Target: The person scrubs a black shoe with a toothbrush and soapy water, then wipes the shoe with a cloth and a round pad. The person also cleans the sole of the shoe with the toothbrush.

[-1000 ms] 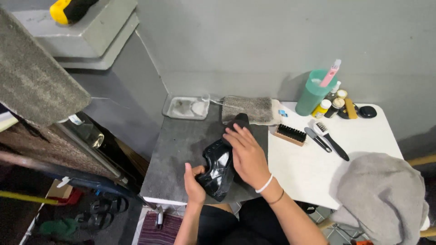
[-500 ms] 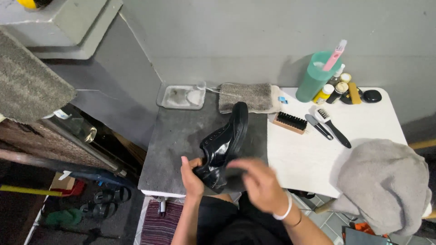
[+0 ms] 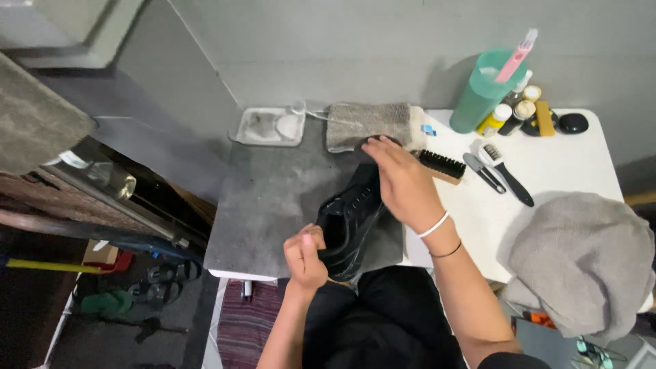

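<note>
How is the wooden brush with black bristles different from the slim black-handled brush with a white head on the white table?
The wooden brush with black bristles is a broad block with no handle; the slim black-handled brush has a long thin handle and a small white head. The wooden brush lies right beside the right hand; the slim brush lies further off, nearer the green cup. Both lie flat on the white table, and neither is held.

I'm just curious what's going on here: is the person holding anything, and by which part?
Yes, a black shoe. The left hand grips its near end, while the right hand lies over its far end near the grey cloth.
</note>
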